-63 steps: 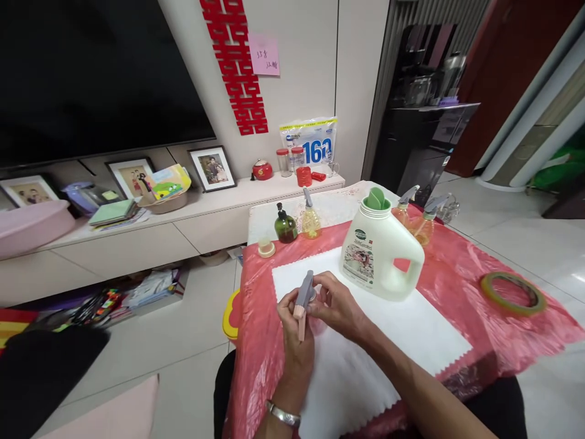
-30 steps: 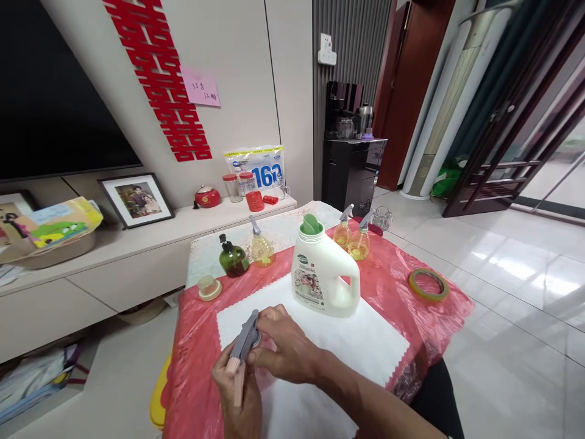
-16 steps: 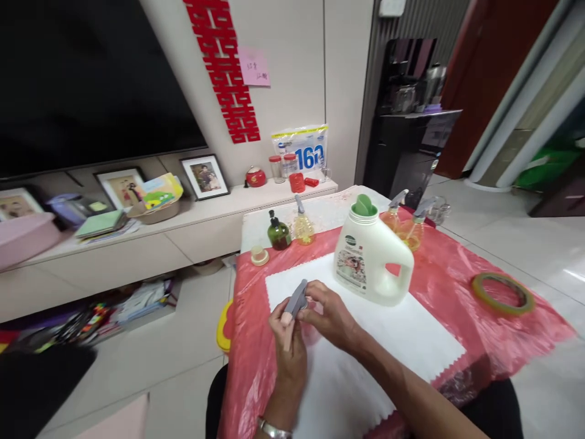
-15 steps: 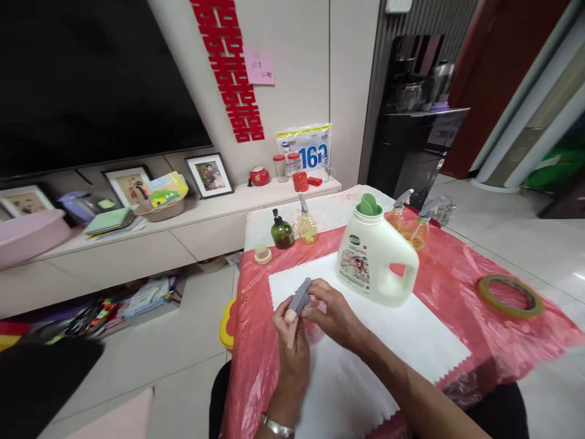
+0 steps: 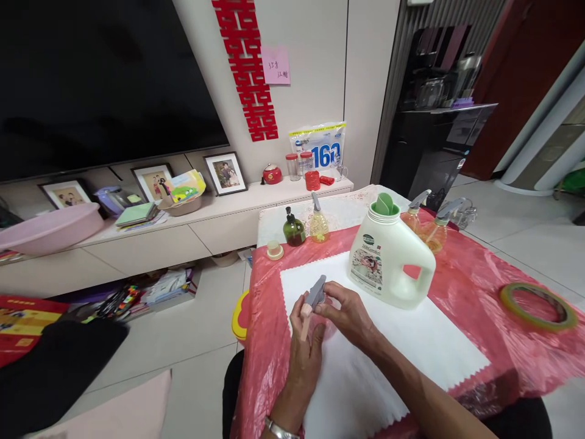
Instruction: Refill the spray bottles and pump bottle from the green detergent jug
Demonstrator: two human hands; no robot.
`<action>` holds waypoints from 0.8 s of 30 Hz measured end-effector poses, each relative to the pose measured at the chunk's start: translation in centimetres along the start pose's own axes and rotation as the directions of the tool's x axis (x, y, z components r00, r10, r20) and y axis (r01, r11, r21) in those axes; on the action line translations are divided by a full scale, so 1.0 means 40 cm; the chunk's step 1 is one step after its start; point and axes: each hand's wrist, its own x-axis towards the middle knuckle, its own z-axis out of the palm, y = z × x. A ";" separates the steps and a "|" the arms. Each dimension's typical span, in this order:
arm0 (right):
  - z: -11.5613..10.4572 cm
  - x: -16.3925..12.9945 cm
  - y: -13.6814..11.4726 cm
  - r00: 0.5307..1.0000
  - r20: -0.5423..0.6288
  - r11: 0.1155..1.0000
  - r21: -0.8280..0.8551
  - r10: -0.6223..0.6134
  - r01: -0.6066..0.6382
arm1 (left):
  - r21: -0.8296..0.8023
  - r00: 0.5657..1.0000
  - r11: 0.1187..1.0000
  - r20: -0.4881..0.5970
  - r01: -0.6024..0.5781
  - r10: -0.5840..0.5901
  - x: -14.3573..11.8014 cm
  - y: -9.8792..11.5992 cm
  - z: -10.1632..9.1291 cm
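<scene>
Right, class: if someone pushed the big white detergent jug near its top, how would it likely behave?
The detergent jug has a broad base on the white cloth, so it probably slides rather than tips. Its bulk suggests it is heavy if full; the level cannot be seen. Its moulded handle should give a firm grip.

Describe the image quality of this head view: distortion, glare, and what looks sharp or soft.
Head view: wide-angle lens bends the door and wall lines outward at the edges; soft window glare on the floor tiles; the white jug and both hands, left hand and right hand, on the spray head look fairly sharp; the bottom-left corner is smeared.
</scene>
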 end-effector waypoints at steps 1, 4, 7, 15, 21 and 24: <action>-0.006 -0.002 0.000 1.000 -0.002 1.000 0.028 0.008 -0.008 | -0.002 1.000 1.000 0.008 0.005 -0.005 -0.002 0.000 -0.002; -0.026 -0.008 -0.001 0.999 -0.031 0.991 0.134 0.032 -0.027 | -0.016 1.000 1.000 0.004 -0.020 0.020 -0.008 0.005 -0.005; -0.047 -0.013 -0.017 0.995 -0.078 0.972 0.231 0.059 -0.039 | -0.041 0.999 0.998 0.025 -0.038 0.039 -0.016 0.020 0.001; -0.075 -0.025 -0.102 0.987 -0.140 0.939 0.342 0.075 -0.023 | -0.325 0.998 0.946 0.068 0.014 0.009 -0.041 0.068 0.044; -0.117 -0.035 -0.133 0.997 -0.015 0.915 0.399 0.076 -0.064 | -0.639 0.967 0.746 0.253 0.190 -0.029 -0.041 0.129 0.039; -0.142 -0.038 -0.134 0.990 0.107 0.895 0.428 0.088 -0.126 | -0.676 0.944 0.691 0.330 0.256 -0.027 -0.041 0.152 0.023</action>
